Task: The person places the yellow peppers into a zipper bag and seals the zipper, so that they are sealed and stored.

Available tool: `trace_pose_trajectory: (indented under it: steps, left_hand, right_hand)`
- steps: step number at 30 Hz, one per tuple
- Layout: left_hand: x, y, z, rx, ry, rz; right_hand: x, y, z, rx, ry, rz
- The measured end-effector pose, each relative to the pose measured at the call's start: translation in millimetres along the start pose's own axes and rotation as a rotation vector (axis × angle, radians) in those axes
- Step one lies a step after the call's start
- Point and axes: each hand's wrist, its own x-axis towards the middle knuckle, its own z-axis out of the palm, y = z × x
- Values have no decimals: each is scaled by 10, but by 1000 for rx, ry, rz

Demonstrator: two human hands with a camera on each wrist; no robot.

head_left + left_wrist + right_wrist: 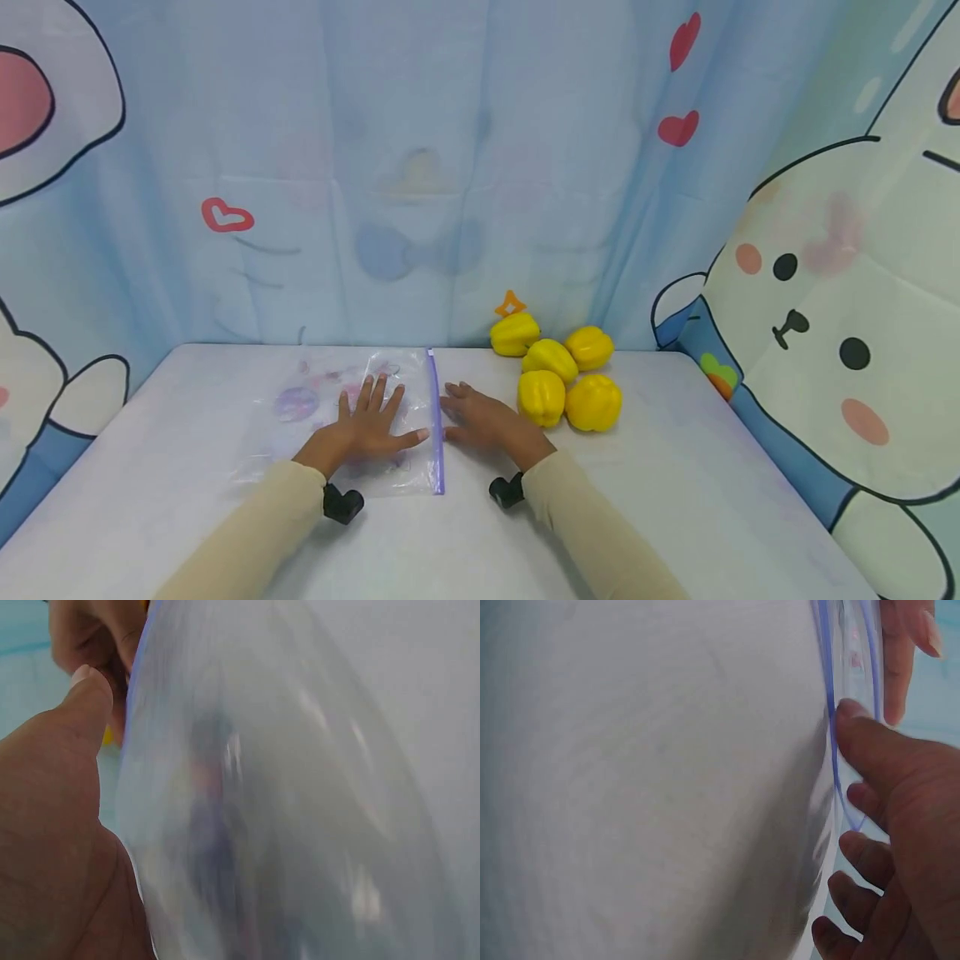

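Note:
A clear zip bag (300,442) with a purple zip strip (438,467) lies flat on the white table, its mouth facing right. My left hand (367,429) rests on the bag with fingers spread and the thumb reaching to the strip. My right hand (487,421) is at the strip from the other side, thumb and fingers apart. In the right wrist view the right thumb (870,739) touches the purple edge, and two purple lines stand slightly apart there. The left wrist view shows the bag's clear film (285,787) bulging beside the left palm (60,825).
Several yellow bell peppers (550,358) sit in a cluster behind and right of my right hand, near the table's back edge. A blue curtain (300,125) with cartoon prints hangs behind the white table (675,500).

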Motion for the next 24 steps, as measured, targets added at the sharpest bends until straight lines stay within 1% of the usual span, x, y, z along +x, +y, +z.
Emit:
trace_pose_trajectory:
  steps: [3,6,8,12,14,17,21,24]
  left_hand:
    - [9,51,69,9,-11,-6]
    - [4,92,117,-15,-8,-13]
    - [-5,110,144,-31,-3,-17]
    - [-22,121,190,-58,9,-14]
    - [-24,114,216,-67,16,-11]
    - [-34,104,227,-72,20,-27]
    - [-57,87,220,-61,18,-53]
    - [-69,74,218,-48,17,-60]
  right_hand:
    - [-5,6,14,34,10,-33]
    - [6,16,33,45,24,-72]
    - [18,19,50,39,25,-101]
    - [30,4,71,4,4,-127]
    - [29,-11,72,-23,-2,-125]
    - [16,-38,64,-33,-5,-115]
    - [-3,-63,54,-6,-15,-107]
    - [-8,-64,61,8,-18,-94]
